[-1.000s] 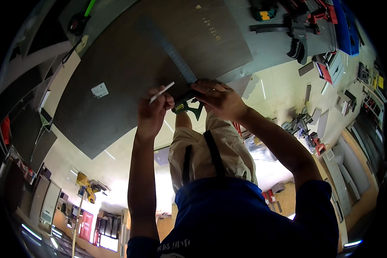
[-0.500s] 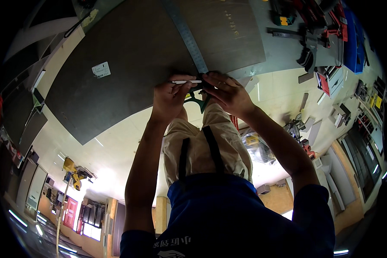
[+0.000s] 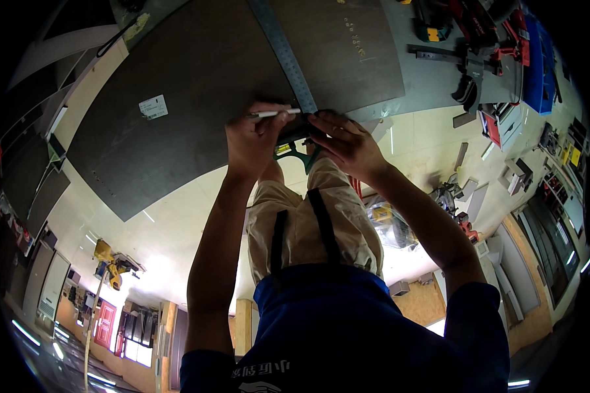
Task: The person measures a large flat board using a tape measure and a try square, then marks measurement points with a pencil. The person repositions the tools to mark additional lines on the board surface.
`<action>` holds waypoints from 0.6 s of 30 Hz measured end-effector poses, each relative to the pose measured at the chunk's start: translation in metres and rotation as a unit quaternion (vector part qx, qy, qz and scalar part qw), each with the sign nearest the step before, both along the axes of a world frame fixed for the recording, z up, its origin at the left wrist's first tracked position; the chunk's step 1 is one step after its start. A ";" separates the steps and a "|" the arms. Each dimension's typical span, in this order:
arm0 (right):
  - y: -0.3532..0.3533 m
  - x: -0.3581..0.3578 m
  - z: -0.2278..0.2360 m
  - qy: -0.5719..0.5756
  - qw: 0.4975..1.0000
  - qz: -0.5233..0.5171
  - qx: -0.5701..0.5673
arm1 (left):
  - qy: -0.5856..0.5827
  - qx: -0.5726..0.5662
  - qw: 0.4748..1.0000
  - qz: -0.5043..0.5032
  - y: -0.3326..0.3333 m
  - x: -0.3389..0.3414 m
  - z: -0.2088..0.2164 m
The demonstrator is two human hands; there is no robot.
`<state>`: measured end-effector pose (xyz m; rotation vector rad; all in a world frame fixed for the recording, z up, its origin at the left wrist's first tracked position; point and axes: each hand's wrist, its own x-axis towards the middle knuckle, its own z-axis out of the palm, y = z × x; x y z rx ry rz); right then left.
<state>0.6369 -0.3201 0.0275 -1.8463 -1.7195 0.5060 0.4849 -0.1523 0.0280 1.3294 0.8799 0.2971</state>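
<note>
A large dark board [image 3: 196, 78] lies before me, with a white label [image 3: 153, 107] on its left part. Across it runs the steel blade [image 3: 285, 56] of a combination square, whose green head [image 3: 300, 156] with a yellow level vial sits by the board's near edge. My right hand [image 3: 355, 147] is closed on the square where blade and head meet; its fingers partly cover that spot. Pinched in my left hand [image 3: 250, 143] is a slim white pen [image 3: 275, 113], its tip pointing right, close to the blade's left edge.
Black and red clamps [image 3: 473, 72] rest on the grey bench surface at the far right, beside a blue bin [image 3: 539, 65]. Small holes or marks [image 3: 354, 39] dot the board's right part. Tools and offcuts lie on the floor to the right, including a grey strip [image 3: 477, 203].
My left hand has shifted a little left and away from me with the pen, uncovering more of the level vial. My right hand and the square have hardly moved.
</note>
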 end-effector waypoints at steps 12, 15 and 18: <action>-0.002 -0.001 0.002 -0.021 0.999 0.009 -0.033 | -0.017 0.030 0.999 -0.025 0.022 0.008 -0.006; -0.004 -0.002 0.005 -0.074 0.997 0.006 -0.030 | -0.042 0.018 0.999 -0.015 0.020 0.009 -0.004; 0.008 0.005 0.014 -0.096 0.995 0.019 -0.024 | -0.040 0.016 0.999 -0.014 0.018 0.008 -0.003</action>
